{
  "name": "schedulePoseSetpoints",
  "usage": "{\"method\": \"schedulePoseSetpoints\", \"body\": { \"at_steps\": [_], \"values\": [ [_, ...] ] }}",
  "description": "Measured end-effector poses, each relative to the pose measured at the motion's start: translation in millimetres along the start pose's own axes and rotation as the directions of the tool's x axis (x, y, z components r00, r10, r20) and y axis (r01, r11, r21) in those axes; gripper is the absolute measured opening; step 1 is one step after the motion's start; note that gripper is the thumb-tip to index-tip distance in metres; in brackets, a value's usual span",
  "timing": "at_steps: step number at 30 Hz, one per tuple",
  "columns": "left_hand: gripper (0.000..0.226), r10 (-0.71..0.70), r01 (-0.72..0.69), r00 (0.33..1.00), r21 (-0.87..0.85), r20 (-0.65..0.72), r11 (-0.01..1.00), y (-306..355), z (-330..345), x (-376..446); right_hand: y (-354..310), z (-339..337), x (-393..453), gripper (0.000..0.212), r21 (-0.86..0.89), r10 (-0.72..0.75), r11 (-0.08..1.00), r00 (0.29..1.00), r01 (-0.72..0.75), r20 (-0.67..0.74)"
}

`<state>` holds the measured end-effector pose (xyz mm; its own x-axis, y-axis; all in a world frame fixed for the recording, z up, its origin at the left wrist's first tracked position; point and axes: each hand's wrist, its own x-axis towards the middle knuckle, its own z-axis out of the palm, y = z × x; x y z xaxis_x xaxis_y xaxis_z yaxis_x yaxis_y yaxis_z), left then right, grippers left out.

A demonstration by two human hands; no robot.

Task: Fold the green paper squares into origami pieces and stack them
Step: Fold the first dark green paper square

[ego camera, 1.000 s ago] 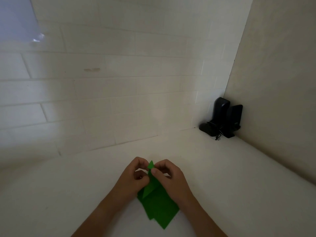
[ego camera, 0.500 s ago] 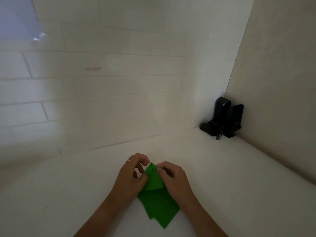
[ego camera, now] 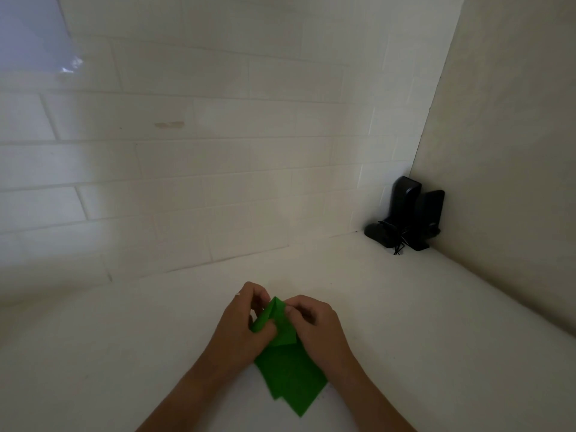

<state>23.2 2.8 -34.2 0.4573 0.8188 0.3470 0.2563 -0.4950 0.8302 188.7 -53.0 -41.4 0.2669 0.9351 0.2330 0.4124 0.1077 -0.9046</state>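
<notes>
Two white surfaces frame the scene: a tiled wall (ego camera: 193, 169) at the back and a white tabletop (ego camera: 420, 332) below it, meeting a plain side wall on the right. A black pair of speakers (ego camera: 406, 213) stands in the far right corner, well apart from the work. Near the bottom centre, a stack of green paper squares (ego camera: 291, 381) lies flat on the tabletop, its corners pointing toward and away from the person, so that its long diagonal runs along the line of sight. Directly above the far end of the stack, the folded green piece (ego camera: 280, 322) is held between the hands, its point directed away from the person and its long axis roughly in line with that diagonal. The left hand (ego camera: 241, 325) pinches the left edge of the piece, thumb on top and fingers curled. The right hand (ego camera: 314, 322) pinches the right flap near the tip, fingers likewise curled. Both hands sit equally near the piece; the next crease likely runs along the central axis between them. Whether the piece touches the stack cannot be told.
</notes>
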Motion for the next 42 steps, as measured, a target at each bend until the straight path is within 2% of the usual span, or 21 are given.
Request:
{"method": "schedulePoseSetpoints", "body": {
  "at_steps": [6, 12, 15, 19, 22, 25, 27, 29, 31, 33, 37, 42],
  "values": [
    [0.026, -0.043, 0.043, 0.999, -0.122, 0.001, 0.992, 5.8, -4.5, 1.3, -2.1, 0.0, -1.0, 0.012, 0.063, 0.012, 0.998, 0.993, -0.005, -0.12],
    [0.026, -0.06, 0.074, 0.994, -0.147, 0.095, 0.986, 7.5, -2.0, -0.3, -2.3, -2.3, -0.5, 0.022, -0.025, -0.064, 0.998, 0.982, 0.061, -0.179],
    [0.025, -0.063, 0.077, 0.994, -0.144, 0.094, 0.987, 7.5, -1.3, -0.8, -0.6, -2.0, 0.1, 0.021, -0.118, -0.152, 0.984, 0.975, 0.134, -0.159],
    [0.02, -0.076, 0.084, 0.996, -0.174, 0.049, 0.981, 5.6, -3.1, 0.9, -0.9, 3.5, -0.2, 0.006, -0.192, -0.199, 0.964, 0.978, 0.184, -0.065],
    [0.011, -0.079, 0.087, 0.996, -0.209, 0.046, 0.974, 5.5, -3.3, 0.7, -1.6, 4.9, -0.5, 0.013, -0.164, -0.163, 0.974, 0.986, 0.155, -0.035],
    [0.043, -0.14, 0.156, 0.987, -0.261, 0.079, 0.953, 8.6, -2.5, 0.1, -1.6, 1.3, -0.2, 0.022, -0.085, -0.092, 0.993, 0.995, 0.088, -0.044],
    [0.049, -0.205, 0.227, 0.974, -0.315, 0.101, 0.922, 9.3, -3.3, 1.5, -0.7, -1.3, 0.2, 0.024, -0.027, -0.033, 0.999, 0.998, 0.031, -0.062],
    [0.038, -0.203, 0.221, 0.975, -0.305, 0.088, 0.926, 7.7, -3.6, 2.8, 0.5, -3.2, 1.7, 0.025, 0.018, 0.003, 1.0, 0.998, -0.002, -0.061],
    [0.008, -0.149, 0.154, 0.988, -0.206, 0.036, 0.966, 2.6, -3.7, 4.3, 0.0, -4.5, 2.1, 0.025, 0.06, 0.011, 0.998, 0.999, -0.008, -0.046],
    [0.015, -0.137, 0.141, 0.99, -0.168, 0.034, 0.976, -1.7, -2.9, 5.5, -0.3, -5.7, 2.1, 0.023, 0.075, -0.012, 0.997, 0.999, 0.014, -0.035],
    [0.025, -0.165, 0.167, 0.986, -0.215, 0.029, 0.962, -5.0, -3.3, 6.3, -2.5, -5.5, -0.4, 0.011, 0.132, -0.05, 0.99, 0.999, 0.051, -0.016],
    [0.019, -0.104, 0.115, 0.992, -0.191, 0.066, 0.975, -2.3, -5.2, 6.8, -3.8, -4.5, -1.1, 0.022, 0.145, -0.052, 0.988, 0.998, 0.047, 0.029]
  ]
}}
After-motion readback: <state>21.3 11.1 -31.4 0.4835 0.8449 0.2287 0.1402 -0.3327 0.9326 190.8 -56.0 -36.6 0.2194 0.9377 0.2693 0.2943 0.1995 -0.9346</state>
